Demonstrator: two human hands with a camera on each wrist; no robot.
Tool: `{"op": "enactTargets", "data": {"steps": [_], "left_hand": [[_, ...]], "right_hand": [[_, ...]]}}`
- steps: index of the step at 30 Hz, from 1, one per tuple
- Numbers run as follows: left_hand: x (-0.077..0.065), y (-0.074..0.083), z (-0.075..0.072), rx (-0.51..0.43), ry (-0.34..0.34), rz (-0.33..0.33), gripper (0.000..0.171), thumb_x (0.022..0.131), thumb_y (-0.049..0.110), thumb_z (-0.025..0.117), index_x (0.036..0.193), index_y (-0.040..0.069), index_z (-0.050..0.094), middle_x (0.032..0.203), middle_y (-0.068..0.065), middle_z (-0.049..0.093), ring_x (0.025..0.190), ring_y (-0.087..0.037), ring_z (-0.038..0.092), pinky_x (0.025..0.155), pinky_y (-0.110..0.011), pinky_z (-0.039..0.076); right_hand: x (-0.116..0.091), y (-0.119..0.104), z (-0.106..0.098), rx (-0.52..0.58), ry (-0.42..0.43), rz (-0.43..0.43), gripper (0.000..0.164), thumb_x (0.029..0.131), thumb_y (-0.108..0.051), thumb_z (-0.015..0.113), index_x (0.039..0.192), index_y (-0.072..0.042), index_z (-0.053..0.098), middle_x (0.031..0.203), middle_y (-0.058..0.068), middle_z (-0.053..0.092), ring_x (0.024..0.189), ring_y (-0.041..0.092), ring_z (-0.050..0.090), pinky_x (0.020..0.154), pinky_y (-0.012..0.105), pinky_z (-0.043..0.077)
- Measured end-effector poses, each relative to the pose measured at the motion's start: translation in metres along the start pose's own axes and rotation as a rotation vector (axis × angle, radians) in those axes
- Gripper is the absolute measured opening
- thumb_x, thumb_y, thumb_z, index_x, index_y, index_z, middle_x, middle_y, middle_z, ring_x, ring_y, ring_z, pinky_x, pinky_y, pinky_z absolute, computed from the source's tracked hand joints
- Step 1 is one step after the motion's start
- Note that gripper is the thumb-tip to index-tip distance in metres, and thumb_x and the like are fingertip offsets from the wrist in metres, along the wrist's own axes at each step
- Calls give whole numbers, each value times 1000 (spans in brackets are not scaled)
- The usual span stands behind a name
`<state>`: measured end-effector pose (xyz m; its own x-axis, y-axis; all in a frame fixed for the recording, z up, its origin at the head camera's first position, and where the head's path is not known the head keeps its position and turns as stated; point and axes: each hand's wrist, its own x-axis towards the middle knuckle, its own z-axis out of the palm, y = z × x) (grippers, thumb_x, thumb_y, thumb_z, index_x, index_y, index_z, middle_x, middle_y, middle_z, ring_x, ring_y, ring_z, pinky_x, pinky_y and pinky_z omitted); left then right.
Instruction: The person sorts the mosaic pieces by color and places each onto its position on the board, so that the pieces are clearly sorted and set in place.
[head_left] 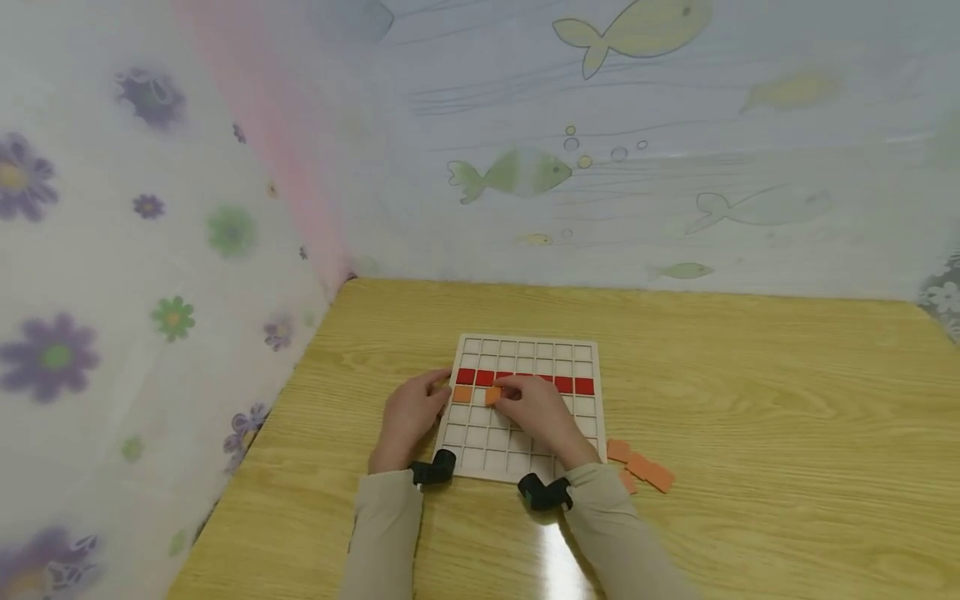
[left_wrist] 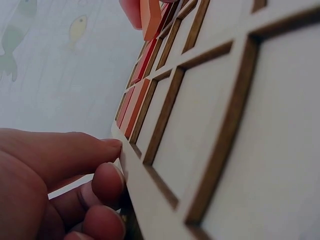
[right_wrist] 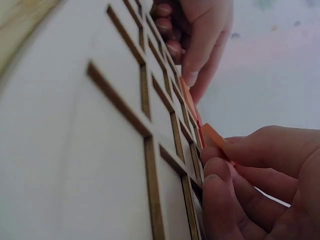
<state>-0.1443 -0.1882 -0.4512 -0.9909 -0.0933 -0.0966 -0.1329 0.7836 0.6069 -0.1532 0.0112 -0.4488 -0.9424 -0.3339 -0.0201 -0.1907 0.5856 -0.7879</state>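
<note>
A pale wooden grid board (head_left: 475,458) lies on the table, its third row from the far side lined with red tiles (head_left: 584,386). One orange tile (head_left: 462,394) sits in the leftmost cell of the row below. My right hand (head_left: 542,410) pinches another orange tile (head_left: 492,396) between thumb and fingers, tilted just over that same row. At the board's left edge my left hand (head_left: 411,410) holds the rim, with curled fingers (left_wrist: 107,182) against its side. The right hand covers several red tiles and cells in the head view.
Several loose orange tiles (head_left: 647,471) lie right of the board, beside the right sleeve (head_left: 622,521), some overlapping. Wood-grain table (head_left: 765,433) surrounds the board. A flower-patterned sheet (head_left: 112,275) stands along the left, and a fish-patterned one (head_left: 637,208) along the back.
</note>
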Motion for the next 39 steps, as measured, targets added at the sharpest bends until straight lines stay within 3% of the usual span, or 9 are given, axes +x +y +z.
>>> {"op": "enactTargets", "data": {"steps": [4,14,31,39], "left_hand": [[0,-1,0,5,2,2,34,88,28,54,122,25,57,62,5,54,51,-12,48,56,-28,38],[0,-1,1,1,-12,3,33,91,25,50,123,25,55,59,5,54,48,-14,47,50,-29,35],[3,2,-2,1,0,3,33,90,30,51,123,26,55,59,4,54,49,-14,48,52,-29,36],[1,3,-1,26,2,-13,34,89,32,52,122,26,57,63,5,54,52,-13,48,54,-29,37]], "right_hand": [[0,0,2,12,12,13,29,80,-19,62,108,-17,64,82,-10,59,72,8,52,65,29,42],[2,0,6,-90,28,-18,27,80,-19,61,107,-19,65,73,-10,53,60,10,45,51,26,34],[6,-5,8,-153,56,3,26,78,-21,65,104,-23,66,70,-11,52,59,9,46,46,25,33],[4,-8,11,-204,36,29,29,79,-18,60,106,-25,66,68,-10,50,57,8,44,44,25,31]]}}
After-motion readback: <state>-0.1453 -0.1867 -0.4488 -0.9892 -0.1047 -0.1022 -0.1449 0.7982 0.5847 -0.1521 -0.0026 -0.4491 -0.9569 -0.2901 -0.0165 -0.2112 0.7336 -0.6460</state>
